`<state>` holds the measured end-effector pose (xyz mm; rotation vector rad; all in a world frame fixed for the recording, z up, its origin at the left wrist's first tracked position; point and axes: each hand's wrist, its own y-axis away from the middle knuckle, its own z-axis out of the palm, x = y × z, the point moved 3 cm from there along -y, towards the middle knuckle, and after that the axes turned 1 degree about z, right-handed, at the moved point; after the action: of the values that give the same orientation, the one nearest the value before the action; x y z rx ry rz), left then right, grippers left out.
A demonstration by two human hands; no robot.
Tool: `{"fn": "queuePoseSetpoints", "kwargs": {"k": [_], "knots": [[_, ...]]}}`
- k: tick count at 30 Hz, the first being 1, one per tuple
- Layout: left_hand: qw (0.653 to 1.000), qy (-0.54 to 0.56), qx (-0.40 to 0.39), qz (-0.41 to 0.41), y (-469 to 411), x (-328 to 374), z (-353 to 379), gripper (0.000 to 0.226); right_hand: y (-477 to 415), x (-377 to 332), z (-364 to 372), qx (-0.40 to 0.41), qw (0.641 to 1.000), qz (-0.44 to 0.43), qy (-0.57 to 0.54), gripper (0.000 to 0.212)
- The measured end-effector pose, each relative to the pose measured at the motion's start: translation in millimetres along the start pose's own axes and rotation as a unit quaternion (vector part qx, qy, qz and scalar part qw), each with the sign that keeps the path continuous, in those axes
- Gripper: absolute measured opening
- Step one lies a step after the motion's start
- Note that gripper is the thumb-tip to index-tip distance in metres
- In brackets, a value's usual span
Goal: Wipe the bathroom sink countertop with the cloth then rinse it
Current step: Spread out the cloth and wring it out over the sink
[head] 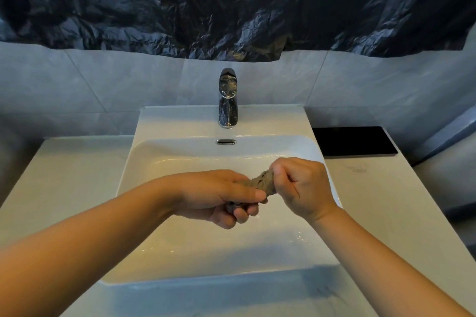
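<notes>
Both hands meet in front of the tap [228, 98], over the bowl of the sink [206, 252]. The left hand [221, 195] is curled round the lower end of the cloth [262, 183], thumb along the top and fingers wrapped beneath. The right hand [301, 188] is closed in a fist round the upper end. The cloth, grey-brown and twisted into a short rope, spans the small gap between the two fists. It hangs clear of the bowl, directly in front of the tap.

Water drops [298, 237] lie on the floor of the bowl, in front of the tap and slightly to its right. The overflow slot [226, 141] sits just below the foot of the tap. No water can be seen running from the spout. The pale countertop [64, 183] extends to either side of the tap. A flat black tray [353, 140] lies on it to the right of the tap, against the wall. Grey tiles [103, 80] rise behind the tap, and crumpled black plastic sheeting [231, 2] hangs above it.

Both forearms are bare and reach toward the tap from the near edge. The left crosses the bowl at a shallow angle, while the right comes in more steeply over the sink's right rim. The hands hide the middle of the bowl.
</notes>
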<state>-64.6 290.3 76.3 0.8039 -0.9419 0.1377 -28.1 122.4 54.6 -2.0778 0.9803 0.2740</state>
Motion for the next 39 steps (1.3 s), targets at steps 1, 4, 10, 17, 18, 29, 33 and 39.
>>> {"fn": "queuePoseSetpoints", "kwargs": {"k": [1,4,10,17,18,29,33,39], "knots": [[0.995,-0.087,0.052,0.006,-1,2,1,0.025,-1,0,1,-0.022,1.0,0.014,0.008,0.044],[0.916,-0.357,0.182,0.026,-6,6,-1,0.026,1,2,8,-0.101,0.991,0.088,0.025,0.04],[0.793,-0.56,0.235,0.051,-20,-6,-2,0.019,13,8,20,-0.2,0.947,0.242,-0.068,0.046],[0.718,-0.646,0.237,0.102,-35,-15,-8,0.019,26,18,31,-0.222,0.891,0.372,-0.137,0.042],[0.712,-0.653,0.237,0.107,-36,-15,-8,0.018,28,18,33,-0.222,0.881,0.392,-0.145,0.042],[0.661,-0.71,0.218,0.108,-53,-8,2,0.019,44,13,18,-0.252,0.749,0.582,-0.194,0.037],[0.665,-0.701,0.22,0.133,-43,-15,7,0.018,44,3,11,-0.274,0.78,0.534,-0.178,0.036],[0.842,-0.438,0.278,0.146,-17,-30,14,0.017,58,-21,-22,-0.103,0.944,0.304,-0.081,0.025]]}}
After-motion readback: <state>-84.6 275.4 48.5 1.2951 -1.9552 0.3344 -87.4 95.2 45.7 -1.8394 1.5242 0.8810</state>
